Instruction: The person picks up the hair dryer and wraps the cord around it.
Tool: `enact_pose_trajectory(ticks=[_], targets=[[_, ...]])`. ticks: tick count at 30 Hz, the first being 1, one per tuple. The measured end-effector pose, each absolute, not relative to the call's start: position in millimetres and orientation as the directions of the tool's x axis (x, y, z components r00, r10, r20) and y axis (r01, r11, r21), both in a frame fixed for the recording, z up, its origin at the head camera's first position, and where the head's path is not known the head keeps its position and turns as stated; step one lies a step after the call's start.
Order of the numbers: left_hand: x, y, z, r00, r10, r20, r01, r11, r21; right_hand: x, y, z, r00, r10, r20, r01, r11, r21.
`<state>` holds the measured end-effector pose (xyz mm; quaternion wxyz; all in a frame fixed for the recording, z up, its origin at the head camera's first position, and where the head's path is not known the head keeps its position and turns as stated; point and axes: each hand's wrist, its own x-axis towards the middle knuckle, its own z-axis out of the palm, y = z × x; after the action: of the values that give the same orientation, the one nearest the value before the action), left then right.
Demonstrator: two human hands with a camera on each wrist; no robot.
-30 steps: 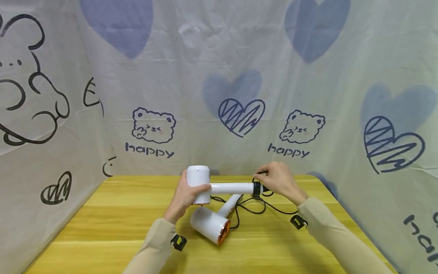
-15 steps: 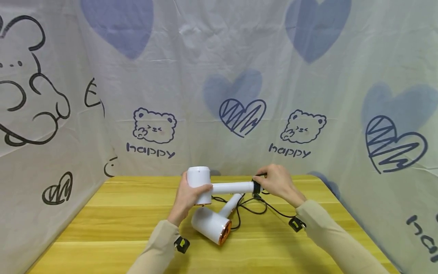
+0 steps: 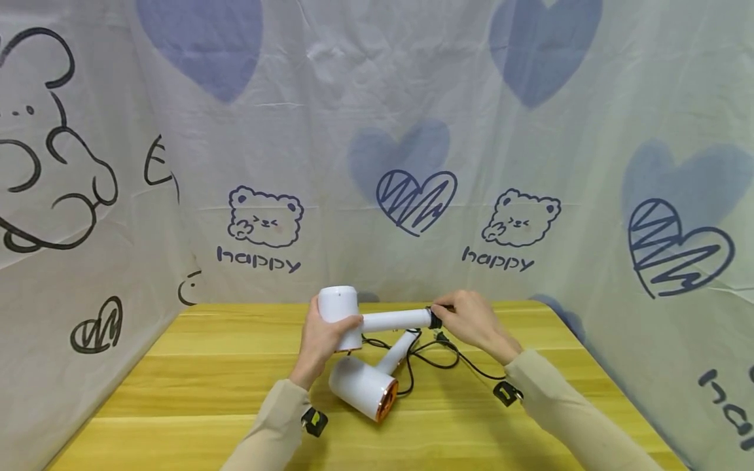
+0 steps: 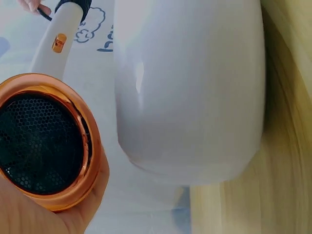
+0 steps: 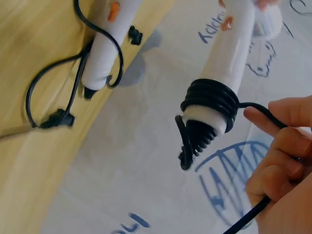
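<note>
My left hand [image 3: 318, 337] grips the white barrel of a hair dryer [image 3: 340, 304], raised over the table with its handle pointing right. Its copper-rimmed mesh grille [image 4: 39, 146] faces the left wrist camera. Several turns of black power cord [image 5: 209, 101] are wound round the handle's end. Beside them, my right hand [image 3: 471, 320] pinches the cord between thumb and forefinger, with a loose length trailing below the palm. Under the held dryer, a second white hair dryer [image 3: 356, 386] lies on the table, its copper-ringed end toward the front right.
The second dryer's black cord [image 3: 456, 356] loops over the wooden table [image 3: 235, 379] to the right of its handle. A black plug [image 5: 59, 118] lies among these loops. Printed cloth [image 3: 341, 261] hangs behind the table and along both sides.
My right hand has shifted slightly down and left, carrying the cord round the handle's end. The held dryer's handle now tilts up a little at its right end. The lying dryer stays put.
</note>
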<state>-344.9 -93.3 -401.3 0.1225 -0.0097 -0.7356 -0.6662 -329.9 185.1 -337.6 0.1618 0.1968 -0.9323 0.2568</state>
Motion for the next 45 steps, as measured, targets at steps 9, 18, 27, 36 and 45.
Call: enact_pose_trajectory(ticks=[9,18,27,36,45], targets=[[-347,-90,-400,-0.971,-0.166,0.174,0.165,0.070,0.984,-323,186,-345,-0.896,-0.217,0.387,-0.393,0.794,-0.464],[-348,-86,-395,-0.945,-0.273,0.183,0.166,0.083,0.983,-318,183,-356,-0.851,-0.281,0.444,-0.463,0.801,-0.380],[-349,-95,-391,-0.957,-0.285,0.047,0.085,-0.123,0.989,-324,198,-361,-0.855,-0.345,0.386,-0.516,0.643,-0.567],[-349,-94,-391,-0.975,-0.219,-0.043,0.029,-0.316,0.948,-346,224,-366,-0.888,-0.435,0.146,-0.347,0.430,-0.833],[-353,-94,-386,-0.982,-0.151,-0.114,-0.024,-0.495,0.869,-360,249,-371,-0.832,-0.547,-0.097,-0.171,0.418,-0.892]])
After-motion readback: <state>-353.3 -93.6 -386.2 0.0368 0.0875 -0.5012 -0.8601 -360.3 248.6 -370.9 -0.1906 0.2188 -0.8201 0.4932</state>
